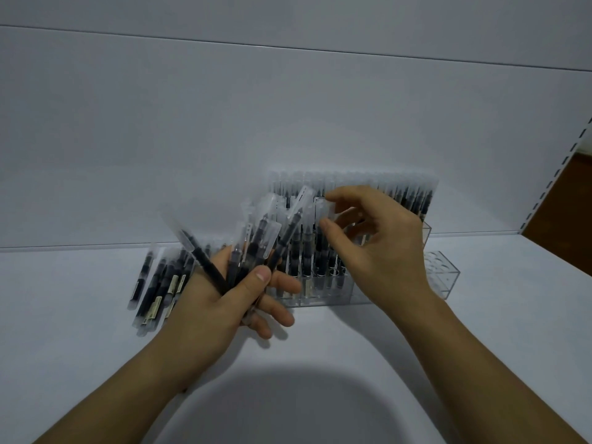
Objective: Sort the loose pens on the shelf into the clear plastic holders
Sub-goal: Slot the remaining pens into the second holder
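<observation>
My left hand (221,302) grips a fanned bunch of black pens with frosted caps (256,245), tips up, just left of the holders. My right hand (381,248) reaches over the front holder, with thumb and forefinger pinching the frosted cap of one pen (323,206) that stands at the top of the bunch. A clear plastic holder (320,283) in front holds several upright pens. Behind it stands a fuller row of pens (400,190) in another holder. Loose pens (160,283) lie in a pile on the white shelf at the left, partly hidden by my left hand.
An empty clear holder with round holes (443,277) stands to the right of the filled ones. The white shelf (320,347) ends at a back wall (224,123). A perforated shelf upright (557,174) runs along the right edge.
</observation>
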A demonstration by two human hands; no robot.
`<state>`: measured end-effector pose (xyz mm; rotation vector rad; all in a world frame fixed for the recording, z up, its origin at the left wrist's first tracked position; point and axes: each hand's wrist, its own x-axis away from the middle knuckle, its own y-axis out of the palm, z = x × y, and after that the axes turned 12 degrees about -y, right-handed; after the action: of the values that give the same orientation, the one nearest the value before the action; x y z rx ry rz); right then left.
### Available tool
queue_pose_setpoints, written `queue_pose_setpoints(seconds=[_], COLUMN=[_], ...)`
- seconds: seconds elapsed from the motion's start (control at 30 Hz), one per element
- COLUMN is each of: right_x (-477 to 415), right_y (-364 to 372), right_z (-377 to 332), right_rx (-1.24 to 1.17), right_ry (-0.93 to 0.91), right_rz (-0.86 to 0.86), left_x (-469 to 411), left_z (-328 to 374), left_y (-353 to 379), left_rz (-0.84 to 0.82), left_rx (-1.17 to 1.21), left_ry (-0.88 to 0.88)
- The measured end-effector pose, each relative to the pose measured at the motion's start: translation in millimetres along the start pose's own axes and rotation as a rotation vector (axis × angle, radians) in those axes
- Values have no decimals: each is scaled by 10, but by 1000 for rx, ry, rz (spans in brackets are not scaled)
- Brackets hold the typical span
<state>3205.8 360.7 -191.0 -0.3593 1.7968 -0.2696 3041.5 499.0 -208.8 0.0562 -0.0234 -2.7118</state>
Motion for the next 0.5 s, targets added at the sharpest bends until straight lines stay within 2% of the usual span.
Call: queue_pose_setpoints(seconds=[0.33,0.43,0.5], right_x=[23,18,7], right_y=[31,26,8], right_z=[-3,-13,-40], right_rx=[128,141,44], right_ry=[-46,-43,4], right_rz=[-75,-37,26], left_x=[-17,-13,-3], left_z=[-4,0,10], left_y=[-3,3,10], left_rz=[14,20,18], left_rx=[33,37,35], left_ry=[-3,-5,-8])
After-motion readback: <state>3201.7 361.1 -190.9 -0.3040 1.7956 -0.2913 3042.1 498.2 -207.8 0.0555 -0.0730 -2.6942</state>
